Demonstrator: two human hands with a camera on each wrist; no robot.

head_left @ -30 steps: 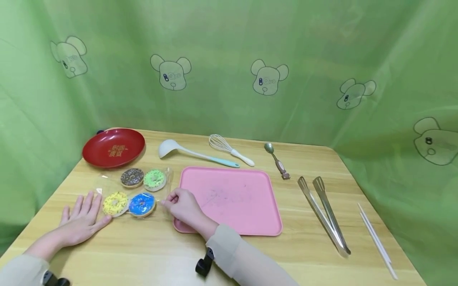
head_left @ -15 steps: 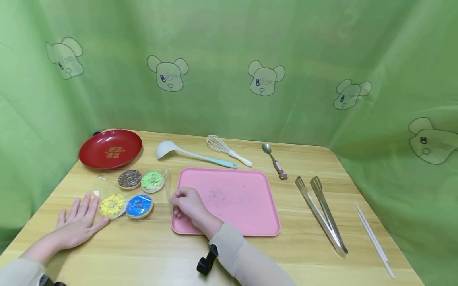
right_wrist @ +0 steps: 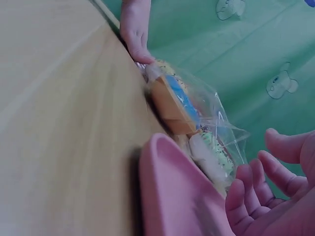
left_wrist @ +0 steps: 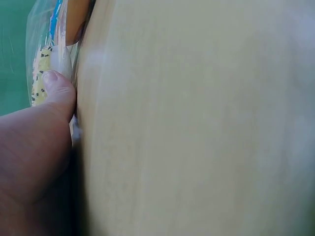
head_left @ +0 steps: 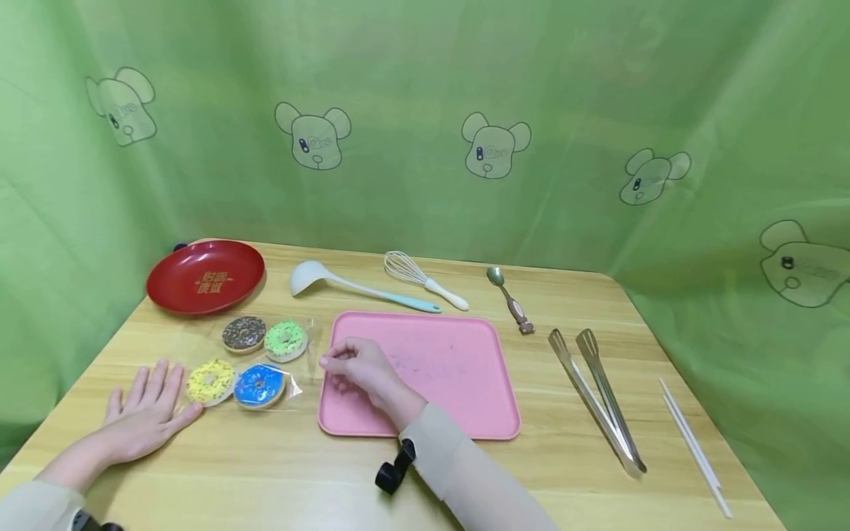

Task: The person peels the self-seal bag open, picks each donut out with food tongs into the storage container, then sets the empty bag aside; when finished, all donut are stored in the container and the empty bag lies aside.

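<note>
Several toy donuts lie in a clear plastic bag (head_left: 297,375) at the table's left: a yellow donut (head_left: 211,382), a blue donut (head_left: 260,386), a green donut (head_left: 285,341) and a brown donut (head_left: 244,335). My left hand (head_left: 144,420) rests flat with fingers spread at the bag's left edge, the thumb touching the yellow donut's side in the left wrist view. Over the left part of the pink tray (head_left: 458,398) hovers my right hand (head_left: 365,371), just right of the bag. In the right wrist view its thumb and loosely bent fingers stand apart, with nothing between them.
A red plate (head_left: 206,274) sits at the back left. Behind the tray lie a ladle (head_left: 358,286), a whisk (head_left: 425,279) and a spoon (head_left: 510,299). Metal tongs (head_left: 598,405) and white chopsticks (head_left: 696,446) lie on the right. Green curtains enclose the table.
My right hand, earlier pinching at the bag's right edge, has let go and drawn slightly right and up. The bag's film has shifted a little. My left hand stays put.
</note>
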